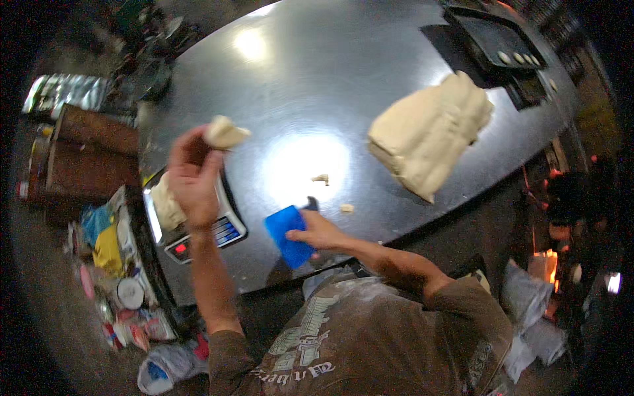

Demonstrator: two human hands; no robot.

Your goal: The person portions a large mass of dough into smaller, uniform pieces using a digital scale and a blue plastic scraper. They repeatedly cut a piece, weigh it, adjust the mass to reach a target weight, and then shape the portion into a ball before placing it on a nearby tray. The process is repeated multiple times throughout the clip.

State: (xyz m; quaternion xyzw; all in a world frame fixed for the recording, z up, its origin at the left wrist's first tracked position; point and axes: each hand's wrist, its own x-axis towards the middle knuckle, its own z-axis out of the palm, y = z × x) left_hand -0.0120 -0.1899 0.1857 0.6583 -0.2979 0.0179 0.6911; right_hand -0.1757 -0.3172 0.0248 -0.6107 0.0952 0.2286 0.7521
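My left hand [195, 175] pinches a small piece of dough [223, 132] between thumb and fingers, raised above a digital scale [230, 230]. A larger lump of dough [166, 203] rests on the scale's pan, partly covered by that hand and wrist. In my right hand [317, 230] is a blue dough scraper [288, 237], held over the front of the steel table [307, 94]. Two small dough scraps, one [321, 178] and another [346, 208], lie on the metal beyond this hand. To the right sits a big folded slab of dough [431, 133].
A dark baking tray [490, 37] with several small pale pieces stands at the far right. Left of the table are a brown box [94, 158] and a shelf crowded with bags and containers [131, 292]. Something glows orange [547, 267] at the right.
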